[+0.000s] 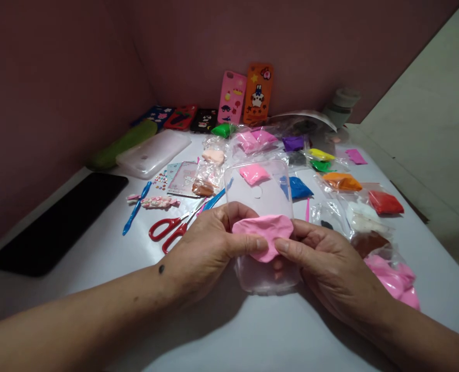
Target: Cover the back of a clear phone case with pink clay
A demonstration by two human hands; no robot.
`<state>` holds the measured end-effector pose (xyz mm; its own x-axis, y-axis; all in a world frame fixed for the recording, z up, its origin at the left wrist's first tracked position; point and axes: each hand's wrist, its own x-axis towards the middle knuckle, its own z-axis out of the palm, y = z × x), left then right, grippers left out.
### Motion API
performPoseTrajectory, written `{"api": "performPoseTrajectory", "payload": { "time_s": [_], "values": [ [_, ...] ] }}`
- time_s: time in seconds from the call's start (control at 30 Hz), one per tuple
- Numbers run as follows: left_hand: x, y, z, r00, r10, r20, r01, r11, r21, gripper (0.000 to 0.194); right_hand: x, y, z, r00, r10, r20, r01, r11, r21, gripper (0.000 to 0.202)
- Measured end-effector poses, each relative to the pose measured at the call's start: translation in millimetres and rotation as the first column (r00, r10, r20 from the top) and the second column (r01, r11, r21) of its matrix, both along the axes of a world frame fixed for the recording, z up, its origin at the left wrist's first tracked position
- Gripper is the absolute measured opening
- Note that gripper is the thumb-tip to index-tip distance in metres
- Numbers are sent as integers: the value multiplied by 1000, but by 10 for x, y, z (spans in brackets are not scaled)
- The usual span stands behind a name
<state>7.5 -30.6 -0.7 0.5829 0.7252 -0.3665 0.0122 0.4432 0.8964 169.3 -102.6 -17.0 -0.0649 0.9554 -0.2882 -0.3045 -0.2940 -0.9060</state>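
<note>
A flattened piece of pink modelling clay (263, 232) is pinched between my left hand (210, 248) and my right hand (326, 258). Both thumbs press on its near face, and the fingers behind are partly hidden. Beyond and below the clay is a clear phone case (253, 276), seen partly through its own plastic; whether my fingers touch it I cannot tell. Through or on the case's upper part shows a smaller pink clay piece (255, 174). Red-handled scissors (169, 230) lie left of the case, close to my left hand.
Bagged clay in several colours, including blue (297, 187), orange (341, 181) and red (385, 202), lies at the right. Decorated phone cases (258, 95) lean on the wall. A black phone-like slab (59, 222), a translucent case (154, 153) and a blue tool (136, 209) lie left.
</note>
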Motion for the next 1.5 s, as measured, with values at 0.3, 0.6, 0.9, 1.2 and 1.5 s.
{"api": "performPoseTrajectory", "payload": {
  "time_s": [0.3, 0.6, 0.9, 1.2, 1.5],
  "values": [
    [-10, 8, -20, 1000, -1, -22, 2, 999, 46, 23, 31, 25, -9, 999, 16, -33, -16, 1000, 15, 15],
    [-5, 4, -28, 1000, 14, 0, -14, 1000, 27, 27, 6, 37, -18, 991, -90, 98, 93, 995, -27, 27],
    [-20, 17, -39, 1000, 1, 22, -2, 999, 45, 26, 16, 11, -14, 993, -87, 84, 88, 996, -11, 22],
    [-20, 28, -13, 999, 19, 49, -20, 1000, 16, 25, 32, 39, -4, 999, -52, 0, 52, 999, 3, 16],
    [-16, 37, -20, 999, 24, -22, -22, 996, 83, 24, -2, 49, 52, 994, -65, -83, 70, 996, 58, 24]
  ]
}}
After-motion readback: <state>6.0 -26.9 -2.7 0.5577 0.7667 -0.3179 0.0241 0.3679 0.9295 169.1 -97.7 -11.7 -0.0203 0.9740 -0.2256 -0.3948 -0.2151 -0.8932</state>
